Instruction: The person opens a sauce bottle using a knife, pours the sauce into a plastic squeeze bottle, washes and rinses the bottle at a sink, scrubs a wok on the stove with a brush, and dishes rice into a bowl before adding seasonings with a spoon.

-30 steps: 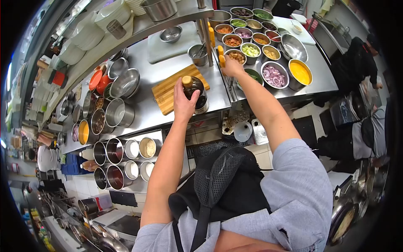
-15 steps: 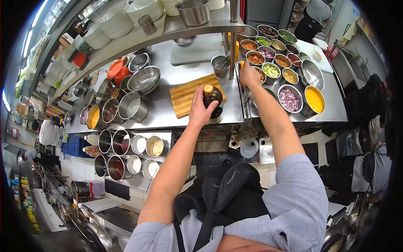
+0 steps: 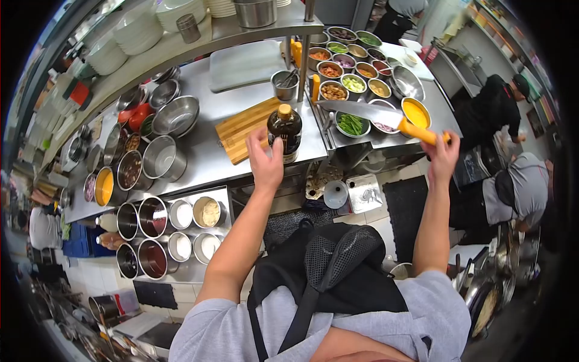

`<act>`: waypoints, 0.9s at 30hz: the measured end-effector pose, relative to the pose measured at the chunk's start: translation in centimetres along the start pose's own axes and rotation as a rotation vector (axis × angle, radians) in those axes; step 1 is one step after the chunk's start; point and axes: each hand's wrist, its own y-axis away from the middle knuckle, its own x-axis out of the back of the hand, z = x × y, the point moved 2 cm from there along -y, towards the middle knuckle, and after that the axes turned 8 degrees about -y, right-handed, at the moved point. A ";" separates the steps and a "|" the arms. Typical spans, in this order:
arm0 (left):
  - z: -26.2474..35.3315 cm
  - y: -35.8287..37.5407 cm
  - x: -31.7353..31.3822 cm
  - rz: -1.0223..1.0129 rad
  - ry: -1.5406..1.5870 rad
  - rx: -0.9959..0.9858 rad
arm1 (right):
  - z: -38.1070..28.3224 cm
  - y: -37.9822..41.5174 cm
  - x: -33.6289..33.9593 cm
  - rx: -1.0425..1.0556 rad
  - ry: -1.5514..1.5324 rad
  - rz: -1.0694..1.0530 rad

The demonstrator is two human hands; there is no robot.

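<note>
My right hand (image 3: 443, 151) grips the yellow handle of a large knife (image 3: 368, 113). The blade points left, above a bowl of chopped greens (image 3: 351, 125) and a bowl of cut onion (image 3: 384, 128). My left hand (image 3: 265, 160) is beside a dark bottle (image 3: 284, 134) with a yellow cap, its fingers apart and curved at the bottle's left side. Whether they touch the glass is unclear. The bottle stands upright at the right end of a striped wooden cutting board (image 3: 241, 130), near the counter's front edge.
Several metal bowls of cut vegetables stand at the back right, with a pot of yellow liquid (image 3: 416, 113). Metal bowls (image 3: 176, 116) and pots line the left. A plate shelf (image 3: 217, 36) overhangs the counter. Co-workers (image 3: 518, 187) stand at the right.
My right hand has moved right and toward me from the vegetable bowls, now with the knife in it. My left hand stays by the bottle. The view has shifted to the right.
</note>
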 end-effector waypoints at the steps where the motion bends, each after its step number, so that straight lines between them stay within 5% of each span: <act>1: -0.3 1.0 -0.3 -0.019 0.013 -0.003 | -0.7 2.0 2.3 -0.036 -0.070 0.043; 3: -0.9 3.7 -3.1 -0.660 0.243 0.214 | -2.0 6.5 6.3 -0.102 -0.191 0.126; 5: 2.8 4.9 -5.4 -0.857 0.466 0.406 | -3.4 10.8 7.6 -0.125 -0.289 0.193; 10: 8.4 4.9 -7.8 -0.695 1.096 0.546 | -3.5 17.4 8.2 -0.235 -0.333 0.162; 14: 7.3 3.5 -8.9 -0.419 0.829 0.419 | -1.2 18.6 8.5 -0.424 -0.005 0.016; 17: 7.2 1.4 -8.4 -0.373 0.636 0.329 | -1.0 17.0 6.9 -0.375 0.600 -0.454; 19: 8.3 1.1 -8.4 -0.382 0.702 0.442 | -3.3 16.5 1.3 -0.195 0.850 -0.672; 27: 5.9 1.2 -6.4 -0.361 0.711 0.535 | -3.0 10.0 -1.7 0.126 1.049 -0.684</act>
